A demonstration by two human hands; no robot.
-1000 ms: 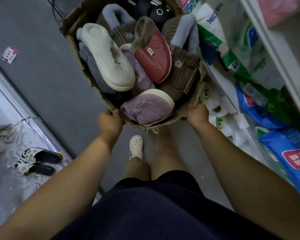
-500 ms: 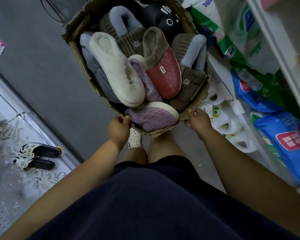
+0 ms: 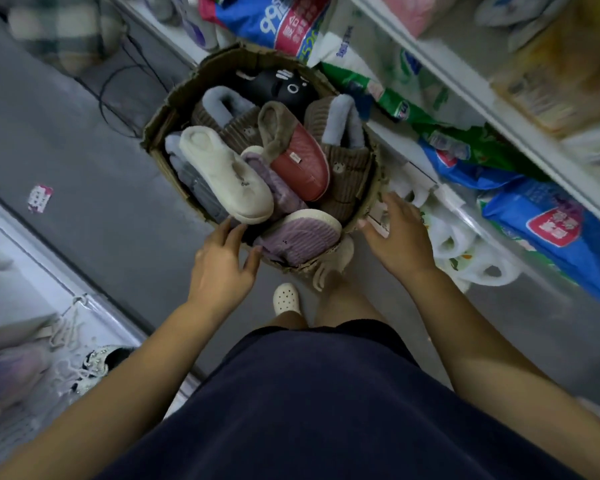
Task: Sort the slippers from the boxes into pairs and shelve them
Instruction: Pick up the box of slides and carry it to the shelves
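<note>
**Box flanked by two released hands**

The box, packed with slippers, lies just ahead of both hands. A purple slipper lies between the hands, a cream slipper ahead of the left hand, and a red slipper beyond. The left hand and right hand flank the near rim, fingers straight, grasping nothing. Right of the right hand stands a shelf with bags.

views: one, head-worn, wide-angle | aim: steeply down and slightly forward, over wearer's dark garment | centre: cardboard box, near | right edge: shelf | left edge: white rack | borders blurred, possibly head motion
</note>
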